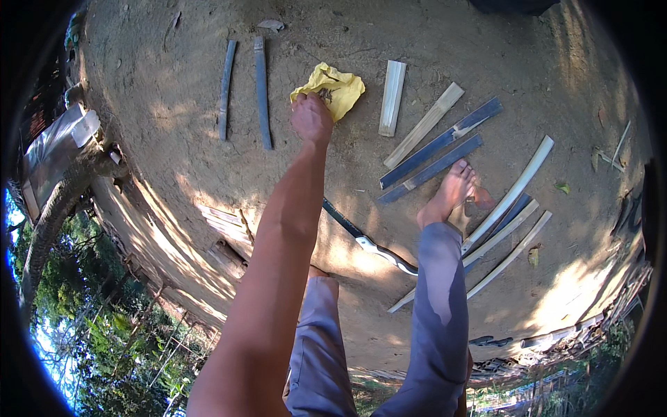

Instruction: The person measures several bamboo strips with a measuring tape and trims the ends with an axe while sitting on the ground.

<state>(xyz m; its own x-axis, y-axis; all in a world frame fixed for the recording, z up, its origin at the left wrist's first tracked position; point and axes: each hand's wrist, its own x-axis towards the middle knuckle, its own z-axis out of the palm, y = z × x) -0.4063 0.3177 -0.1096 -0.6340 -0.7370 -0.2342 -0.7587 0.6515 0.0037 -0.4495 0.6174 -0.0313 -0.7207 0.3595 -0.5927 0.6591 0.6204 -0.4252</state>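
Observation:
My left hand reaches far forward to a crumpled yellow sheet or bag lying on the ground. Its fingers are curled down at the near left edge of the yellow material; whatever lies between them is hidden. Small thin brown pieces, perhaps nails, rest in the fold just right of the fingers. My right hand does not show. A saw-like tool with a pale handle and a dark blade lies between my legs.
Two dark strips lie left of the yellow material. Pale wooden slats and dark slats lie to its right. My bare right foot stands among the slats, beside a curved pale strip. A tree trunk rises at far left.

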